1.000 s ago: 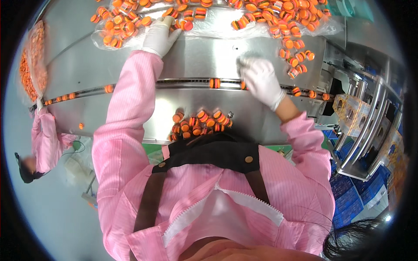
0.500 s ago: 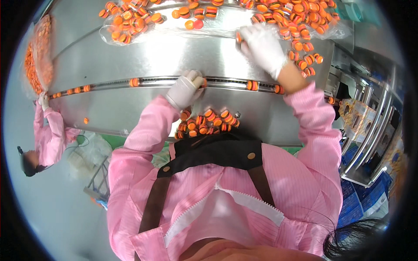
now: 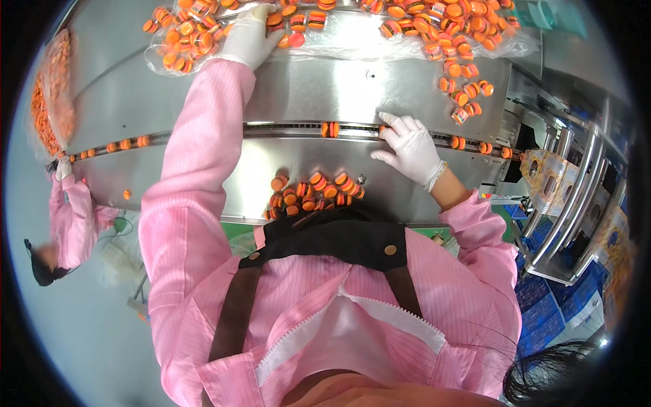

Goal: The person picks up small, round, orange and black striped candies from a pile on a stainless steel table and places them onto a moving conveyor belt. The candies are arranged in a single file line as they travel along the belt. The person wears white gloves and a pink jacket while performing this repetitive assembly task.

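Steel table (image 3: 319, 95): it fills the upper half of your view, its curved top keeping every loose piece within a reach of your arms.
Track (image 3: 291, 127): a narrow slot crosses the table from 9 to 3 o'clock, wide enough for one row only, so the pieces in it sit single file.
Far heap (image 3: 420, 20): orange burger-shaped candies lie on clear plastic along 12 o'clock (the sheet likely keeps them off bare metal).
Near pile (image 3: 313, 191): a smaller cluster sits just in front of your apron, at 6 o'clock from the track, close for quick picking.
Left hand (image 3: 249, 37): your gloved hand is stretched out to 11 o'clock, fingers spread flat over the far heap, resting on the candies rather than clamped on any one.
Right hand (image 3: 409, 146): gloved, at 2 o'clock from the near pile, fingers loosely apart, fingertips touching the track beside a candy; whether one is pinched, I cannot tell.
Co-worker's sleeve (image 3: 71, 210): at 9 o'clock, a pink arm works the same track.
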### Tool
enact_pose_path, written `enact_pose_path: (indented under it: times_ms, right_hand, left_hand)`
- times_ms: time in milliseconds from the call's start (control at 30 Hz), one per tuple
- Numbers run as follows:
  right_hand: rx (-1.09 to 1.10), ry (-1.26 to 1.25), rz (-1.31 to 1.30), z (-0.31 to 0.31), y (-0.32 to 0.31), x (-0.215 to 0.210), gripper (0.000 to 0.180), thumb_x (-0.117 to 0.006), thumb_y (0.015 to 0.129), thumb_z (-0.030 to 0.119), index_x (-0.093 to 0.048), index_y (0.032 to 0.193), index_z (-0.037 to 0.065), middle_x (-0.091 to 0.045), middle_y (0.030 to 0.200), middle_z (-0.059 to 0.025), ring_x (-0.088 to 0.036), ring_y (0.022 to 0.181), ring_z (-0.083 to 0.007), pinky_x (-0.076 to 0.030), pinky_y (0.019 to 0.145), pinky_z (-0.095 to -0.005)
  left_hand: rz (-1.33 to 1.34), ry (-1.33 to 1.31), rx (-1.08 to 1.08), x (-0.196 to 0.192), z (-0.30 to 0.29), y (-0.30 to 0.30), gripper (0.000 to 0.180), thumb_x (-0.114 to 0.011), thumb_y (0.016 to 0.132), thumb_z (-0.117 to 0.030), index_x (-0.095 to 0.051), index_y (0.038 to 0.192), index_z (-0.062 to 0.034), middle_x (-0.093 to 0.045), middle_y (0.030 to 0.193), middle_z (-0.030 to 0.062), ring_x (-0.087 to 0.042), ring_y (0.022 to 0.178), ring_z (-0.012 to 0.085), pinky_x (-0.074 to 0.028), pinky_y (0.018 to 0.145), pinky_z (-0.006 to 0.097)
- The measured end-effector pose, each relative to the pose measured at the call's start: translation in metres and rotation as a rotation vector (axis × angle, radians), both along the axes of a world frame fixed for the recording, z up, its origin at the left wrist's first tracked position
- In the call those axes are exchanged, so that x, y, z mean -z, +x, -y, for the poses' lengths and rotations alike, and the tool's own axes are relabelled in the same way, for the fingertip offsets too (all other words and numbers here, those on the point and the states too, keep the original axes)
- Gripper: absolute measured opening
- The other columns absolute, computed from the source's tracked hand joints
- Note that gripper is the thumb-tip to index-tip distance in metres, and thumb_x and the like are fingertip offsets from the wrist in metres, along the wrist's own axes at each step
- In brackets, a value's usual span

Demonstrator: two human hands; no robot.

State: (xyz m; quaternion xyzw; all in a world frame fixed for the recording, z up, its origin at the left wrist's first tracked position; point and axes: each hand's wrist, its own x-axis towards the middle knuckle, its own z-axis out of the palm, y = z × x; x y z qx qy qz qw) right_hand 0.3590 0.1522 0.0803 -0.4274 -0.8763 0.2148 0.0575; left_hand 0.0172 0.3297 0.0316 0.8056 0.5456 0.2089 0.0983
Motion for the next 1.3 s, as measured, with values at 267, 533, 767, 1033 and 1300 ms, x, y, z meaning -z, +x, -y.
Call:
enact_pose_path:
  times_ms: [267,533,767,1033,1300]
  right_hand:
    - [0.115,0.368,-0.187,-0.143,-0.095,0.024,0.020,-0.060,0.084,0.015,-0.058,0.103,0.008,-0.058,0.107,-0.0110,-0.060,0.097,-0.0301,-0.051,0.080,-0.0424]
    - [0.111,0.234,-0.063,-0.172,-0.129,0.057,0.020,-0.048,0.087,0.014,-0.057,0.103,0.007,-0.060,0.100,-0.0158,-0.061,0.092,-0.0314,-0.049,0.080,-0.0402]
    - [0.410,-0.030,-0.296,-0.107,-0.094,0.015,0.024,-0.061,0.085,0.020,-0.055,0.105,0.007,-0.058,0.105,-0.0159,-0.062,0.090,-0.0362,-0.052,0.076,-0.0433]
    - [0.551,-0.312,-0.092,0.018,-0.022,0.003,0.027,-0.068,0.083,0.027,-0.054,0.096,0.008,-0.060,0.089,-0.0135,-0.062,0.079,-0.0339,-0.050,0.067,-0.0429]
    - [0.548,-0.224,0.291,0.028,0.024,0.008,0.037,-0.073,0.079,0.038,-0.056,0.085,0.006,-0.059,0.087,-0.0129,-0.061,0.076,-0.0325,-0.050,0.064,-0.0422]
  left_hand:
    - [0.038,-0.271,-0.307,-0.013,0.007,0.000,0.042,-0.074,0.080,-0.023,-0.055,0.113,-0.0048,-0.065,0.102,0.0184,-0.062,0.100,0.0334,-0.050,0.084,0.040]
    - [0.442,-0.373,-0.531,-0.040,0.133,-0.066,0.030,-0.064,0.091,-0.011,-0.059,0.119,-0.0006,-0.065,0.106,0.0068,-0.060,0.088,0.0107,-0.048,0.081,0.024]
    - [0.554,-0.671,-0.351,-0.022,0.213,-0.033,0.026,-0.065,0.088,-0.012,-0.062,0.113,-0.0060,-0.062,0.109,0.0127,-0.061,0.096,0.0246,-0.048,0.087,0.036]
    - [0.151,-0.694,-0.479,-0.039,0.172,0.016,0.025,-0.069,0.084,-0.022,-0.061,0.101,-0.0046,-0.068,0.088,0.0154,-0.067,0.081,0.0318,-0.052,0.073,0.040]
    - [-0.020,-0.011,-0.355,-0.041,0.046,-0.042,0.029,-0.065,0.080,-0.009,-0.065,0.109,-0.0085,-0.062,0.103,0.0163,-0.059,0.099,0.0340,-0.048,0.088,0.042]
